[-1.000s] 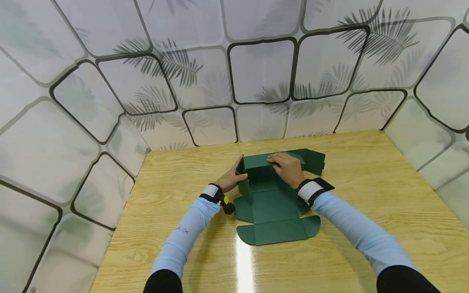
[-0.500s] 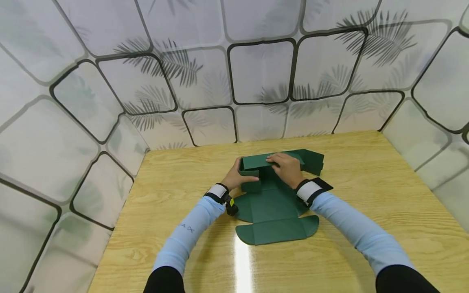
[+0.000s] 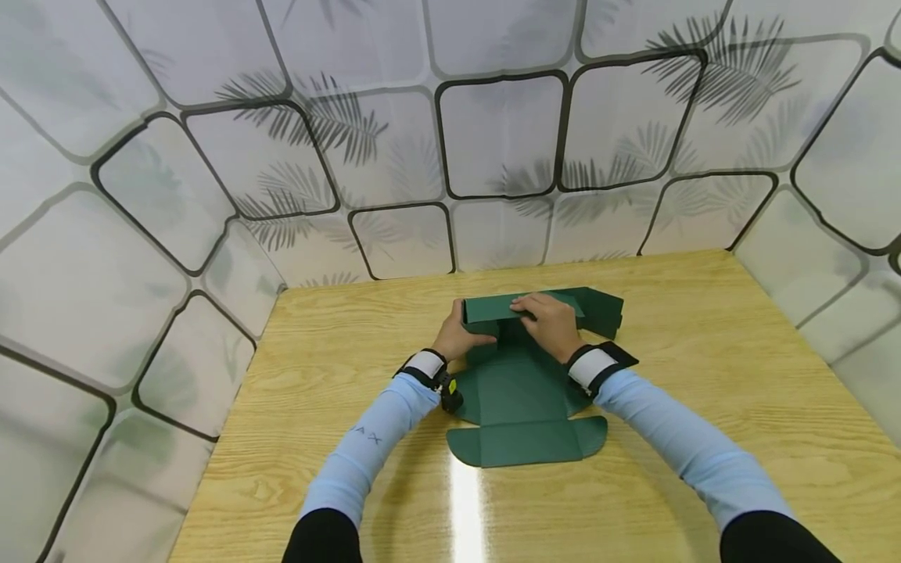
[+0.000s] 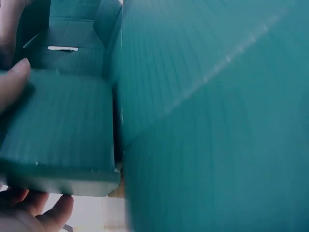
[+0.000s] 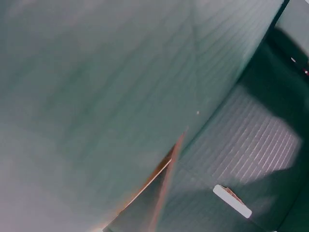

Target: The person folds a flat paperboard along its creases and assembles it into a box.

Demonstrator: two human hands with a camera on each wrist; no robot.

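Observation:
A dark green cardboard box (image 3: 524, 391), partly folded, lies on the table with its back panel (image 3: 489, 307) standing raised. My left hand (image 3: 457, 335) grips the back left corner, thumb on the near side and fingers on the outside. In the left wrist view, the thumb presses on a folded side flap (image 4: 63, 121), and fingertips (image 4: 60, 212) reach under its outer edge. My right hand (image 3: 552, 324) pinches the raised panel's front edge near its middle. A small white slot (image 5: 232, 200) shows in the box's inner face in the right wrist view.
A side flap (image 3: 604, 311) sticks out at the box's back right. The front panel (image 3: 528, 444) with rounded ends lies flat toward me. Wood-grain table (image 3: 338, 344) surrounds the box, and a patterned curtain (image 3: 394, 148) stands behind it.
The left side flap has swung inward along the back, and my left hand has moved slightly right and forward with it. My right hand has stayed on the raised panel.

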